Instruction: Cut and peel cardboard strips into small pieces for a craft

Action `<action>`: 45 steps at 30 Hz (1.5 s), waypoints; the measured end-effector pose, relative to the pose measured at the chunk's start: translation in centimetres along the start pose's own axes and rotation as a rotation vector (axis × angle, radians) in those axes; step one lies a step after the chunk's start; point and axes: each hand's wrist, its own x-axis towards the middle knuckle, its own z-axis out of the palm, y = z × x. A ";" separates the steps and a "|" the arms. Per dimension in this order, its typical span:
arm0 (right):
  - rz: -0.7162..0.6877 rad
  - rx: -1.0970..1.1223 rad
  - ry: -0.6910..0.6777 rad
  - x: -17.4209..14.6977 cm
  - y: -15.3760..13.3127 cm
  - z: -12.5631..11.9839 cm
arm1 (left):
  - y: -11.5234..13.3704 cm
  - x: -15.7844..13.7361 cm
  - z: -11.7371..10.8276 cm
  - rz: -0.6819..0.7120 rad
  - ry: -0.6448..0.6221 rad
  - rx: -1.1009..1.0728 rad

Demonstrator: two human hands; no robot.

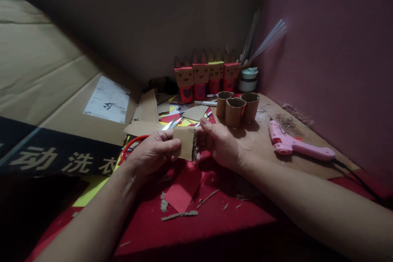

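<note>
The cardboard piece [185, 143] was located in front of the three cardboard tubes [235, 114] and to their left, raised above the red surface [227, 213]; its broad face was turned toward me, its corrugated edge toward the tubes' side. My left hand [153, 146] gripped the piece by its left side, thumb laid along the face, fingers folded behind; my right hand [219, 143] stood at the corrugated edge, thumb raised and apart from the card, fingers half curled; I could not tell whether those fingertips pressed on the edge or only rested beside it.

In my judgement, the left hand served best as the fixture, with the right kept free for fine adjustment; pressure was best light and even, since layered card would likely crush if pinched hard; the edge was best kept in view, so that uneven layers could be checked. The scissors [172, 123] lay left of the tubes, partly hidden by my left hand, and their blades called for care; the red paper [184, 188] and card offcuts [179, 215] lay in front of the tubes, to their left; the pink glue gun [285, 143] lay to their right, and was best treated as hot.
</note>
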 end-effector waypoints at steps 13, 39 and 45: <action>-0.058 -0.184 0.347 0.3 -0.2 -0.1 | 0.0 -0.3 0.8 0.010 0.095 0.233; 0.052 -0.160 0.178 0.2 0.1 -0.3 | 0.4 -0.7 2.2 0.270 0.258 0.388; 0.022 -0.148 0.078 0.2 0.0 -0.4 | -0.2 -0.3 2.0 0.406 0.258 0.456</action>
